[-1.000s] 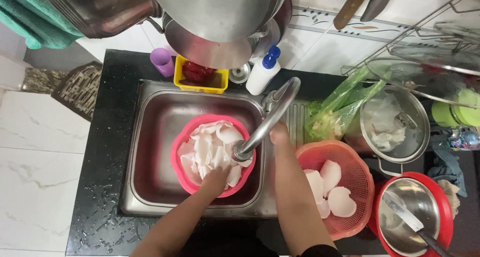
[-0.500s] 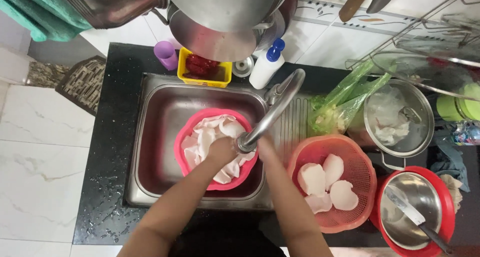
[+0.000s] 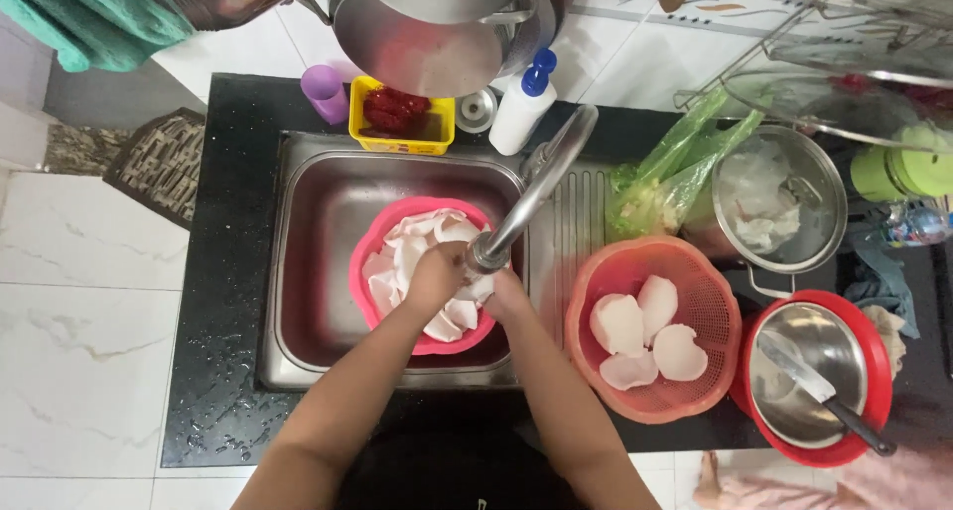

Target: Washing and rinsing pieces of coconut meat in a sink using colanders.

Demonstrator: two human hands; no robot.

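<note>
A pink bowl [image 3: 382,240] full of white slices [image 3: 417,234] stands in the steel sink [image 3: 318,222]. Both hands meet over it, right under the tap's spout [image 3: 541,188]. My left hand [image 3: 435,277] and my right hand [image 3: 501,294] are closed together around a white slice [image 3: 478,290], which the fingers mostly hide. To the right, on the drainboard, an orange-red basket [image 3: 707,302] holds several more white slices [image 3: 640,333].
A steel pot [image 3: 824,197] and green bags [image 3: 665,173] sit at the back right. A red bowl [image 3: 872,356] holds a steel bowl and a knife [image 3: 819,391]. Behind the sink are a yellow tub [image 3: 399,131], a purple cup [image 3: 324,91] and a white bottle [image 3: 520,108]. Pots hang overhead.
My right hand has come left from the drainboard side into the pink bowl. Both hands now meet under the spout. The camera has shifted slightly.
</note>
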